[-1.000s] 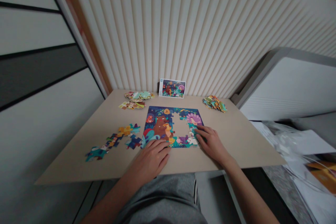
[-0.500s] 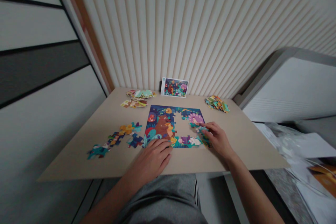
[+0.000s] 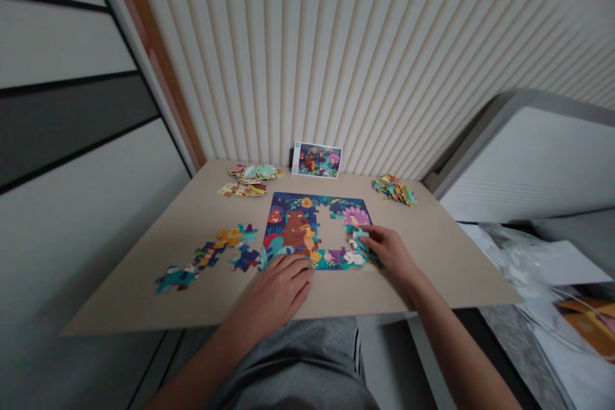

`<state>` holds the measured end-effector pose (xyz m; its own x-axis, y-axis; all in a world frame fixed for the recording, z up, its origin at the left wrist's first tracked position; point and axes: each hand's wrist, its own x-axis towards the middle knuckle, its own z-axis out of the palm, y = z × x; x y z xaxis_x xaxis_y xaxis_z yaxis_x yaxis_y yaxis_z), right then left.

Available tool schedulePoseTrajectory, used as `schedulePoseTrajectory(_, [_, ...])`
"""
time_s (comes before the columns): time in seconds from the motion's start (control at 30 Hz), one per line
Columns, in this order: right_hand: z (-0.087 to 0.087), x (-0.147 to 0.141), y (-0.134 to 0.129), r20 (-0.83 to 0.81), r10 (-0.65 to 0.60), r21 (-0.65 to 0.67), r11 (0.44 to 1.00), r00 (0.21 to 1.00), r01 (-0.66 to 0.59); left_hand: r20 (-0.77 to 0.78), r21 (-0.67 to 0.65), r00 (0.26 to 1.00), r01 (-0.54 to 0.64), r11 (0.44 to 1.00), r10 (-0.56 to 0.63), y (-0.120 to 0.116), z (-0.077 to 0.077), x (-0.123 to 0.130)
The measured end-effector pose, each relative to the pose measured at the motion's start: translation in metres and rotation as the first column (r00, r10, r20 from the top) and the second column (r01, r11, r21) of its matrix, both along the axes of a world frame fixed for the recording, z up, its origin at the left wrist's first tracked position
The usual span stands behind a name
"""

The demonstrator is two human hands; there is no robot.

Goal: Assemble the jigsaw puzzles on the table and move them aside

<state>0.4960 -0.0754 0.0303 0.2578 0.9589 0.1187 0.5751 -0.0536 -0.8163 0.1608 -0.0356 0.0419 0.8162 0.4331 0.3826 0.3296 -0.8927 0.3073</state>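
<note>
A partly assembled jigsaw puzzle (image 3: 298, 230) lies on the table, showing a bear, a rabbit and a pink peacock around a bare gap in its middle right. My left hand (image 3: 283, 280) rests flat on the puzzle's lower edge, fingers stretched out and nothing held. At the right side of the gap, my right hand (image 3: 388, 250) pinches a teal puzzle piece (image 3: 359, 238) between thumb and index finger, low over the puzzle. That hand hides part of the puzzle's right edge. Loose puzzle pieces (image 3: 245, 258) lie left of the puzzle, several of them joined.
Behind the puzzle, a picture box (image 3: 317, 161) stands against the pleated curtain (image 3: 269, 64). Piles of pieces sit at the back left (image 3: 254, 173) and back right (image 3: 394, 190) of the table (image 3: 446, 269). Plastic wrapping (image 3: 519, 256) lies beyond the table's right edge.
My right hand has shifted slightly left, its thumb and index finger now at the teal piece beside the gap. My left hand stays on the lower edge. The view has moved slightly.
</note>
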Motion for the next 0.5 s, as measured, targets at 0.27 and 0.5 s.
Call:
schedulePoseTrajectory(0.27, [-0.0036, 0.0043, 0.0057, 0.403, 0.076, 0.075, 0.991, 0.912, -0.115, -0.022, 0.004, 1.000, 0.001, 1.000, -0.001, 0.0000, -0.0014, -0.0002])
schedulePoseTrajectory(0.5, [-0.0079, -0.0002, 0.0026, 0.536, 0.072, 0.122, 0.979, 0.841, -0.161, -0.031, 0.000, 1.000, -0.003, 1.000, 0.003, 0.0009, -0.0040, -0.0001])
